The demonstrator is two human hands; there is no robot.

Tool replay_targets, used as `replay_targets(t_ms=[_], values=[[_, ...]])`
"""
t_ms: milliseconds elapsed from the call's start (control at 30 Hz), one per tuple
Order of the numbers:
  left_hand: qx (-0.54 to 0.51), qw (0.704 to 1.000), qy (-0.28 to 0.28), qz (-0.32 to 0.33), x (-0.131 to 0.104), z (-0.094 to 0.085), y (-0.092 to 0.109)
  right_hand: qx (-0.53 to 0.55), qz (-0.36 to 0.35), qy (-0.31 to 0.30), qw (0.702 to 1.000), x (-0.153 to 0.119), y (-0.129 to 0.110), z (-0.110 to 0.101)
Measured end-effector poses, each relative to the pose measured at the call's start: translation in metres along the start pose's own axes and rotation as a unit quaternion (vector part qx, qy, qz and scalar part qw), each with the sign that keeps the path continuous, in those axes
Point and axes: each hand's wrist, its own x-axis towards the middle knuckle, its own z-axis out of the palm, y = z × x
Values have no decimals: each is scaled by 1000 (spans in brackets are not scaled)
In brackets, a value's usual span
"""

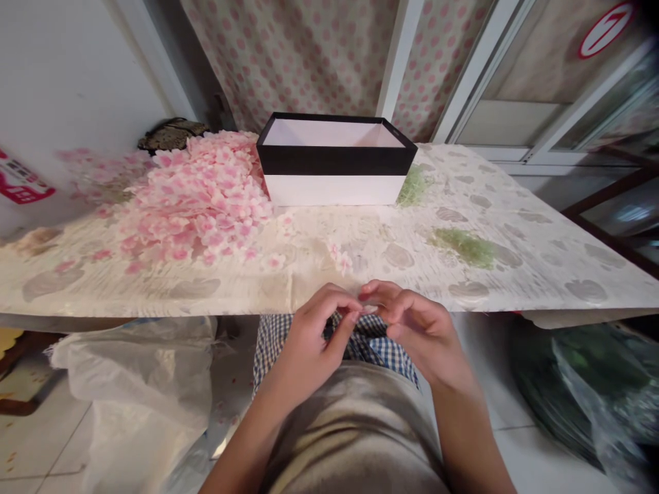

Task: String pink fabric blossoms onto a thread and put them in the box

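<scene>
Just past the table's front edge, above my lap, my left hand (324,329) pinches a small pale petal-like piece (368,310) between thumb and forefinger. My right hand (419,329) is close beside it, its fingers curled in toward the same piece; what lies between its fingertips is too small to make out. On the cloth just beyond my hands are a few loose pink-and-white artificial blossoms (340,258). A large heap of pink artificial flowers (200,195) spreads over the left part of the table.
A black-rimmed white box (337,189), open at the top, stands at the table's back. Thin green sprigs (463,247) lie to the right, with more green (416,184) beside the box. Below the table hangs a whitish plastic bag (139,391); dark green bundled material (556,384) is at right.
</scene>
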Motion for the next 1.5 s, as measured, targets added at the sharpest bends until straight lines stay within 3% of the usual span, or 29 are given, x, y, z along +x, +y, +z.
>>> replay_targets(t_ms=[100, 267, 567, 967, 1167, 1367, 1433, 1500], values=[[4, 999, -11, 37, 1, -6, -1, 80, 44, -6, 996, 1, 1, -2], [26, 996, -16, 86, 2, -11, -4, 31, 74, 23, 996, 2, 3, 0], [-61, 996, -40, 49, 1, -9, -5, -82, 13, 90, 992, -2, 7, 10], [-116, 993, -10, 7, 1, -1, -5, -164, -51, 74, 982, -3, 6, 16], [-109, 994, -12, 3, 1, -3, -5, -176, -56, 59, 981, -3, 5, 18], [-139, 990, -27, 6, -3, -4, -2, -190, 5, 51, 980, -4, 6, 16], [-138, 990, -12, -1, -4, -8, -3, -202, -8, 43, 978, -3, 7, 14], [-84, 995, 55, -19, -3, -17, -7, -188, -21, 53, 981, -2, 9, 11]])
